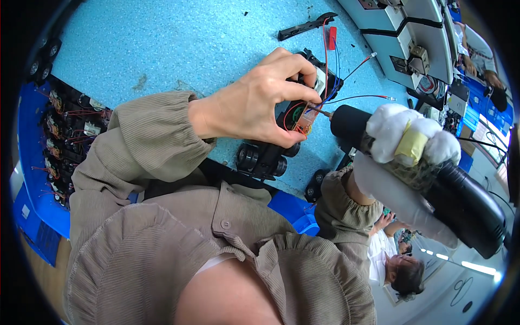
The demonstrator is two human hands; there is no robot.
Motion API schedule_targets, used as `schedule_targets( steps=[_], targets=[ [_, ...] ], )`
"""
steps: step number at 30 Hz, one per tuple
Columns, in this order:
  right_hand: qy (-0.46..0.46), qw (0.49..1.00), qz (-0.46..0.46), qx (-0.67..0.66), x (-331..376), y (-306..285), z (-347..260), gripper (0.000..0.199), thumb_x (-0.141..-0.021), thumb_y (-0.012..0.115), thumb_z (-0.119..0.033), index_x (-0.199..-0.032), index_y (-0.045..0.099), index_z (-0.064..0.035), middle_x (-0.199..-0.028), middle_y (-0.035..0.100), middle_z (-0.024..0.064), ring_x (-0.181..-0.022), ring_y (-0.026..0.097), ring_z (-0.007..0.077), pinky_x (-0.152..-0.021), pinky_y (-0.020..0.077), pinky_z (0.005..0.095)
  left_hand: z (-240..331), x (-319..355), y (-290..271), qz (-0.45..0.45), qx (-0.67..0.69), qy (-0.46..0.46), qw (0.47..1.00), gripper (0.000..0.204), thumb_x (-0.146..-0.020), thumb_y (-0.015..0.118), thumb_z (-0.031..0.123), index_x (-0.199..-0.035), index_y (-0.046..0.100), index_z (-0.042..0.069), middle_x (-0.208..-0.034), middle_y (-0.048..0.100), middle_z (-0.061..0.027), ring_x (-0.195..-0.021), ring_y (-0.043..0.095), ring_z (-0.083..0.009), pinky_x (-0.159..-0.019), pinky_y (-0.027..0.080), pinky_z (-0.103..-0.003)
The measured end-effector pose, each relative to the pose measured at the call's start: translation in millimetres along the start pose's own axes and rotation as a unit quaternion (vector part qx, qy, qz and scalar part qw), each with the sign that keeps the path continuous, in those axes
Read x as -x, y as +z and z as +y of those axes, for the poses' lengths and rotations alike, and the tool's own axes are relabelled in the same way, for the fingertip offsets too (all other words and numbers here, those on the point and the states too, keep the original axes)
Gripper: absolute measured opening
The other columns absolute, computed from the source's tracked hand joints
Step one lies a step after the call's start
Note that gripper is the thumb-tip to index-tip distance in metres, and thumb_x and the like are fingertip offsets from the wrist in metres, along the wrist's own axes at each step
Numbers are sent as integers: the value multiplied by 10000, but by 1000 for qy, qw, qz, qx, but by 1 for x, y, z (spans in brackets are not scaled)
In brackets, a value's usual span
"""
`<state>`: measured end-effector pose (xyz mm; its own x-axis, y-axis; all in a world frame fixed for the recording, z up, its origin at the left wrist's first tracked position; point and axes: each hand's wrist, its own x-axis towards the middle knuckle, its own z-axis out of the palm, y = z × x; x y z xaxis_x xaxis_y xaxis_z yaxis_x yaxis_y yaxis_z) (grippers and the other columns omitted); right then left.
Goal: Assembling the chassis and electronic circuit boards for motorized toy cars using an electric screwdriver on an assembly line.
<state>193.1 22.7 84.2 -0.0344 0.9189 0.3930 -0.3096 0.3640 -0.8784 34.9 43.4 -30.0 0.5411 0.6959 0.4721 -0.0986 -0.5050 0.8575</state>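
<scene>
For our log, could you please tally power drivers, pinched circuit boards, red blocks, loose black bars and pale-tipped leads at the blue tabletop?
Power driver: 1
Circuit board: 1
Red block: 1
Black bar: 1
Pale-tipped leads: 2
Total: 6

black wheeled chassis (264,160) | circuit board (306,120) atop | padded screwdriver (411,147), bit (322,112) at board

Bench (157,43): light blue, speckled; brownish smudge (140,82) toward the left. Far side: long black part (303,28), small red block (332,39) near its right end. Near edge: wheeled black chassis (262,162). Tiny dark scrap (246,13) at the far side.
</scene>
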Motion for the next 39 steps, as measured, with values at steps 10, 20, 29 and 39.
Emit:
schedule_targets(
  steps=[10,20,29,39],
  targets=[
    [-79,984,-159,28,-54,-50,-8,442,-686,576,-473,-818,533,-53,-773,554,60,-628,545,194,-596,439,314,5,-1,-1,-3,3,-10,1000,459,-533,803,153,-934,630,14,-995,516,-100,-921,481,-271,-805,429,-359],
    [-416,847,196,267,-191,-58,43,547,-873,416,-582,-921,543,-51,-639,563,72,-509,562,180,-497,484,275,6,-4,-2,-33,12,-30,999,510,-521,823,166,-969,638,7,-1019,526,-115,-921,495,-257,-798,424,-362],
    [-42,987,-106,-114,-66,-99,-29,645,-679,592,-698,-909,556,-97,-744,576,30,-727,583,186,-667,452,348,1,-5,-6,-55,-6,-4,998,539,-563,834,210,-1026,631,24,-1070,500,-113,-980,460,-258,-825,415,-358],
    [-16,998,53,-19,24,-18,-31,769,-559,558,-835,-791,473,-107,-634,506,-2,-501,532,151,-510,432,314,-1,-4,-4,-82,-17,1,996,560,-590,824,216,-1082,622,42,-1109,476,-95,-999,440,-243,-845,404,-343]
  ],
)
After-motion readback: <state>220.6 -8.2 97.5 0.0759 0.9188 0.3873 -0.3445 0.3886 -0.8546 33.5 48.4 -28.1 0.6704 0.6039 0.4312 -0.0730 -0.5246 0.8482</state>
